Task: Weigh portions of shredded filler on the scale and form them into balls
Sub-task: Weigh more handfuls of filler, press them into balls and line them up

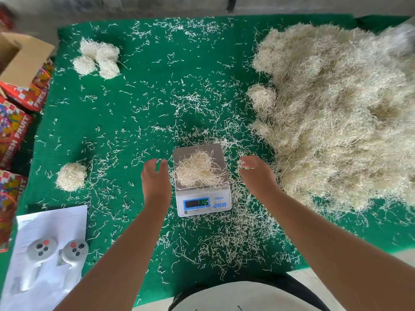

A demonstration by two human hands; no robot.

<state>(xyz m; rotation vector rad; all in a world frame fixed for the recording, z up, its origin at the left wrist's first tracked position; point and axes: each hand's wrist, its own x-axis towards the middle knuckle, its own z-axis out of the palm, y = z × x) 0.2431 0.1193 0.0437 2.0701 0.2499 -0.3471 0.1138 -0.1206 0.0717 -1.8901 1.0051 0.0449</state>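
A loose portion of shredded filler (197,170) is heaped on the scale (202,180) at the middle of the green worktop (139,122) (its display is lit). The left hand (156,178) is held beside it, grip slack and empty. A few strands are pinched in the right hand (256,173). A finished ball (71,176) lies further left.

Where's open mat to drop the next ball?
Freest: mat between the far ball cluster, the lone ball and the scale. Crowded: right side under the filler pile; paper fills near-left.
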